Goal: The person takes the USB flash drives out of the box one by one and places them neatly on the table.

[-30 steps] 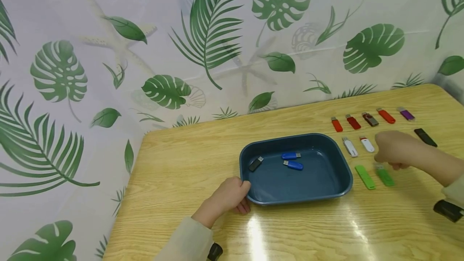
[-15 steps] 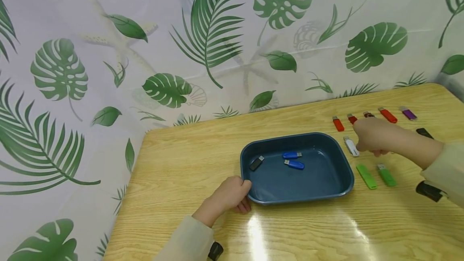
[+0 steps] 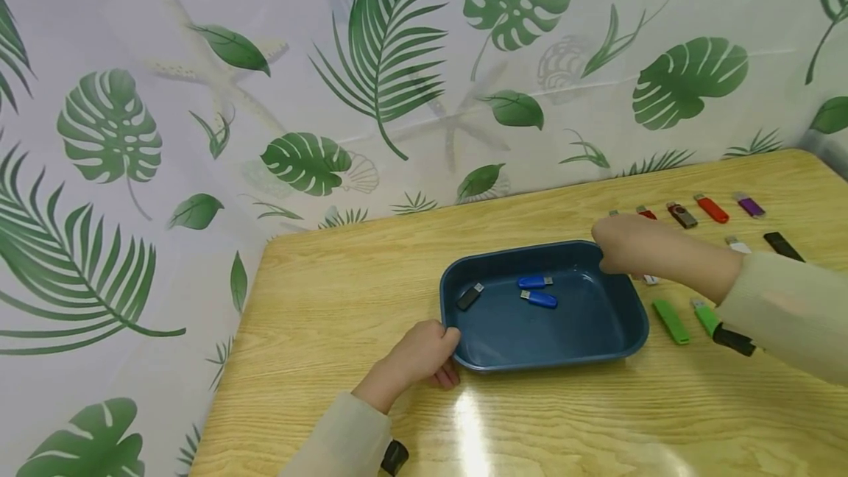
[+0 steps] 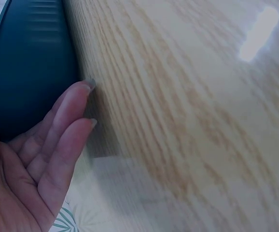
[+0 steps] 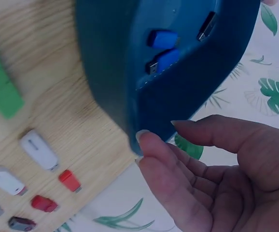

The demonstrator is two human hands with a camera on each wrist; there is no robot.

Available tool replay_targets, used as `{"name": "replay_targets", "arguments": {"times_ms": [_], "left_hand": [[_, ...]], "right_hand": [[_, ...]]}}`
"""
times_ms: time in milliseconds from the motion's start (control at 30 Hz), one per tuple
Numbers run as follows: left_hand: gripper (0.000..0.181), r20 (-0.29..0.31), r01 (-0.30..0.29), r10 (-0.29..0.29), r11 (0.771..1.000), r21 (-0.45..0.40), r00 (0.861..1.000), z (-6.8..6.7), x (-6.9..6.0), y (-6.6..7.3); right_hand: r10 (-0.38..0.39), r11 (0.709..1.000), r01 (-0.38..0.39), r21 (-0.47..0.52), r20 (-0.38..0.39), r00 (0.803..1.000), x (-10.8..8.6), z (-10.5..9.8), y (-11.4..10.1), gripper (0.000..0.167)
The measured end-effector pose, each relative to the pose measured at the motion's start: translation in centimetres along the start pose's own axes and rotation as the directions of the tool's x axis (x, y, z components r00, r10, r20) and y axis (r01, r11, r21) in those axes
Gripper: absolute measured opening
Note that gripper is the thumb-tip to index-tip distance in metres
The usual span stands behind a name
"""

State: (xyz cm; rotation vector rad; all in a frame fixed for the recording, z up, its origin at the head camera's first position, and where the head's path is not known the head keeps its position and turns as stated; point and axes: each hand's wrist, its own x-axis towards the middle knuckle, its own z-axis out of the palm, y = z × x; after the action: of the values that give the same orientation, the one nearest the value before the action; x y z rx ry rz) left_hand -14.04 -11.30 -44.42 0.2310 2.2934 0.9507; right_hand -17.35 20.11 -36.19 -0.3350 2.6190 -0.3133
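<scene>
A dark blue rectangular tray (image 3: 546, 341) sits on the wooden table with two blue USB sticks (image 3: 539, 299) and a black USB stick (image 3: 470, 297) inside. At its near left corner my left hand (image 3: 424, 352) holds the wall, thumb over the rim and fingers along the outside; the left wrist view shows those fingers (image 4: 64, 140) against it. My right hand (image 3: 632, 245) is over the far right corner. In the right wrist view its thumb and fingers (image 5: 161, 181) are apart beside the rim, with nothing visible between them.
Right of the tray lie a light green stick (image 3: 671, 321), another green stick (image 3: 706, 316) partly covered by the sleeve, and white sticks (image 5: 39, 150). Farther back are red (image 3: 712, 208), grey-and-red (image 3: 682, 215), purple (image 3: 751, 205) and black (image 3: 784, 246) ones. A leaf-print cloth (image 3: 411, 94) hangs behind.
My right hand has moved left from over the white and green sticks, across the white row, to the tray's far right corner. The left hand and tray have stayed in place.
</scene>
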Motion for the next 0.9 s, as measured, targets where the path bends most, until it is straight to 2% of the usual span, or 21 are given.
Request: {"name": "replay_targets", "arguments": {"times_ms": [300,733,900], "left_hand": [[0.044,-0.008,-0.002,0.002,1.0,0.005,1.0,-0.2,0.0,0.0],[0.04,-0.009,0.012,-0.013,1.0,-0.024,1.0,0.1,-0.1,0.1],[0.041,-0.014,0.011,-0.011,1.0,-0.014,1.0,0.2,0.1,-0.1]], "right_hand": [[0.006,0.999,-0.004,-0.034,0.059,0.998,1.8,0.3,-2.8,0.011],[-0.088,0.979,0.094,-0.181,0.041,0.995,3.7,2.8,-4.9,0.015],[-0.081,0.978,0.089,-0.19,0.05,0.995,5.0,3.6,-5.9,0.018]]}}
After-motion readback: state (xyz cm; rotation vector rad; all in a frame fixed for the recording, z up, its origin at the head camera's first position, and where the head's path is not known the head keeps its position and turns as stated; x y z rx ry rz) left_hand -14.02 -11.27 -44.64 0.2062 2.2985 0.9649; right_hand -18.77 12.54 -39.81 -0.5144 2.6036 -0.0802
